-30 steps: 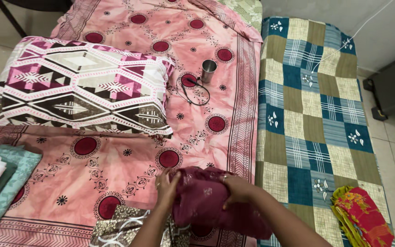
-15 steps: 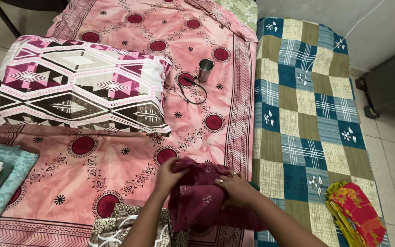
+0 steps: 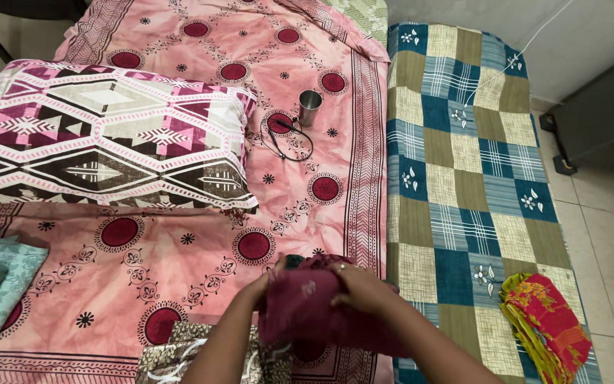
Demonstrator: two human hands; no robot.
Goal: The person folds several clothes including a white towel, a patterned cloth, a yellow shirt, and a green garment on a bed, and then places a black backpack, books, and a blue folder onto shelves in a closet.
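Head view: both hands grip 1 maroon cloth [image 3: 307, 306] low in the frame; the left hand [image 3: 261, 288] is closed on its left edge w/ fingers mostly hidden under the fabric, and the right hand [image 3: 360, 288] is clamped over its top, a ring on 1 finger, the cloth bunched btwn them and draping below the right wrist. Under the hands lies a pink bedsheet [image 3: 179, 249] w/ red circles, just below the left forearm a brown patterned cloth [image 3: 193, 352], and far left of the left hand a folded green cloth [image 3: 5, 284]. Well above the hands sit a patterned pillow [image 3: 101, 139], a steel cup [image 3: 310, 107] and a black cord [image 3: 286, 139] beside it; to the right of the right hand is a checked blue mattress [image 3: 463, 178] w/ a folded red-and-yellow cloth [image 3: 545, 323] on its near corner.
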